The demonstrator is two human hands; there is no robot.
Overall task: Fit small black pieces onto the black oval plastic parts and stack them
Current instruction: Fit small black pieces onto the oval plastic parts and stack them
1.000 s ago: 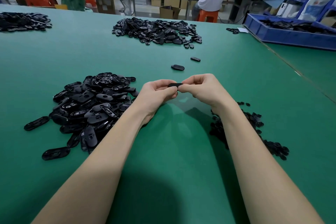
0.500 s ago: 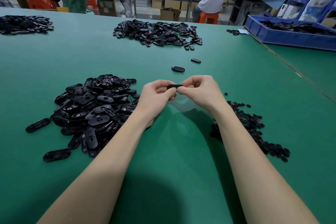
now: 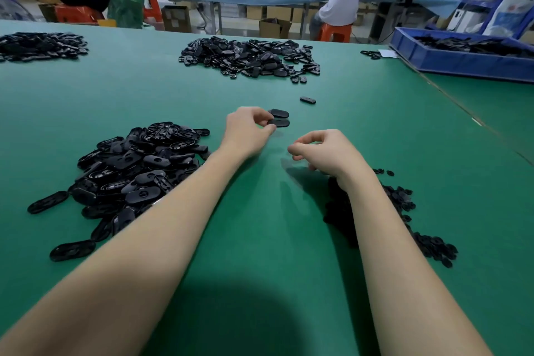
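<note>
My left hand pinches a black oval part by its near end, just in front of another oval part lying on the green table. My right hand hovers to the right with fingers loosely curled and nothing visible in it. A heap of black oval parts lies left of my left forearm. A heap of small black pieces lies right of and partly under my right forearm.
A single oval part lies farther back. A larger pile of oval parts sits at the table's far middle, another pile at far left. A blue bin of black parts stands at the right rear. Two people sit at a far bench.
Both hands held one oval part together before. Now my left hand has carried it forward beside the lone oval on the table, and my right hand has let go and drawn back.
</note>
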